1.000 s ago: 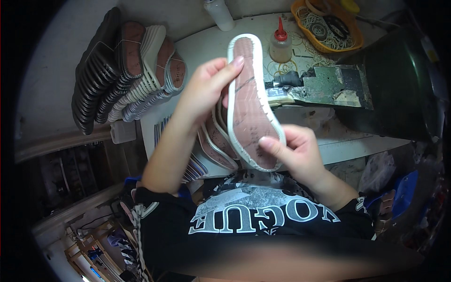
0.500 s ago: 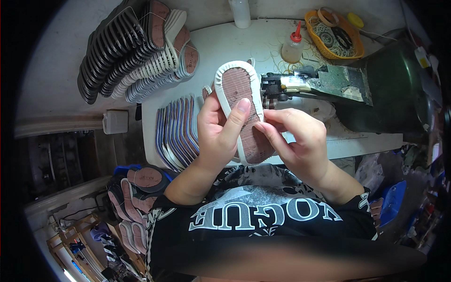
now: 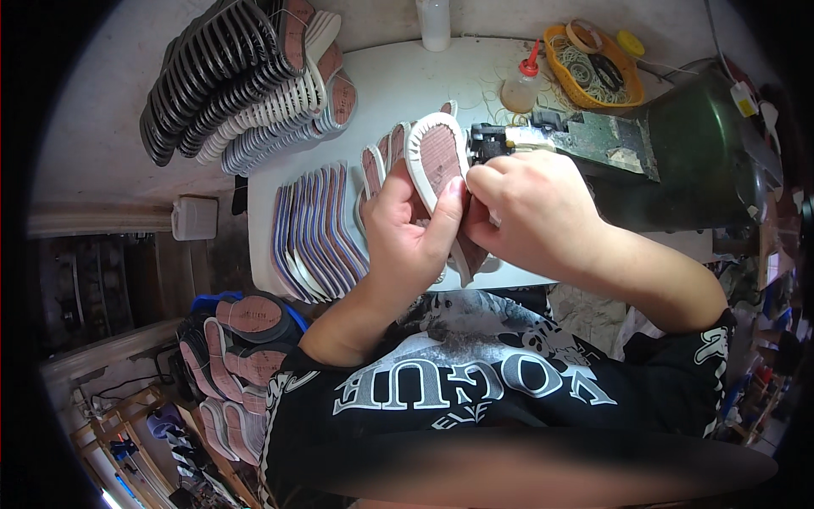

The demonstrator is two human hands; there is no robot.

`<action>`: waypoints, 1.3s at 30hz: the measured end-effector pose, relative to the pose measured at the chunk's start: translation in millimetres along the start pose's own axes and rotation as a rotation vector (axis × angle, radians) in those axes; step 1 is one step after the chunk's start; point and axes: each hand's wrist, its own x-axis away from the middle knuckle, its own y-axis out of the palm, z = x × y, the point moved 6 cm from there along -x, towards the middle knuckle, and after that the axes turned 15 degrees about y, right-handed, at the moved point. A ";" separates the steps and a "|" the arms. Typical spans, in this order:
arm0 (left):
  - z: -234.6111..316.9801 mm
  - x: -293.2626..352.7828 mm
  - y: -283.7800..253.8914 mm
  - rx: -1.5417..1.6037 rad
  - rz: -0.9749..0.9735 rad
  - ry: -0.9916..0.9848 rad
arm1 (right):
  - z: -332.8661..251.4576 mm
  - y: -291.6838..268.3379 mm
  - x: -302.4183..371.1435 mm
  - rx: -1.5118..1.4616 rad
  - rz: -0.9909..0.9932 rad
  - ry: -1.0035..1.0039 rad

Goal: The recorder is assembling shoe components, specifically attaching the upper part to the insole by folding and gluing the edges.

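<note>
A shoe insole (image 3: pixel 437 153) with a reddish-brown base and a gathered white rim is held upright over the white table. My left hand (image 3: pixel 407 225) is closed around its left side, thumb lying across the brown face. At the right edge, the fingers of my right hand (image 3: pixel 530 204) are curled and pinched against the rim; the back of the hand hides exactly what they grip. Just behind the right hand is the head of a green sewing machine (image 3: pixel 593 140). More white-rimmed insoles (image 3: pixel 373 165) stand behind my left hand, partly covered.
A row of blue-edged insoles (image 3: pixel 314 229) stands at the table's left, with stacked black, white and grey ones (image 3: pixel 229 76) beyond. A red-tipped bottle (image 3: pixel 519 89) and a yellow basket (image 3: pixel 589 93) of cords are at the back. More soles (image 3: pixel 246 339) pile up lower left.
My right hand has turned over, its back now facing up, and its elbow has swung out to the right. The insole has tilted, showing less of its face.
</note>
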 end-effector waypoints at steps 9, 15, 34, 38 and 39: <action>4.4 -5.0 -5.4 0.081 0.086 0.066 | 24.6 -9.3 18.5 -0.459 0.201 0.039; 9.5 -2.1 15.5 -0.037 -0.064 0.080 | 8.8 -14.0 25.2 -0.019 0.174 0.017; -30.6 -39.4 33.9 0.387 0.117 -0.206 | 77.4 11.1 66.7 -0.998 0.268 0.420; -79.3 -43.3 38.8 -0.014 -0.091 -0.298 | 55.0 73.8 95.2 -1.687 -0.366 0.641; -83.7 -47.1 39.8 -0.115 -0.087 -0.152 | 56.4 69.4 97.4 -1.723 -0.303 0.679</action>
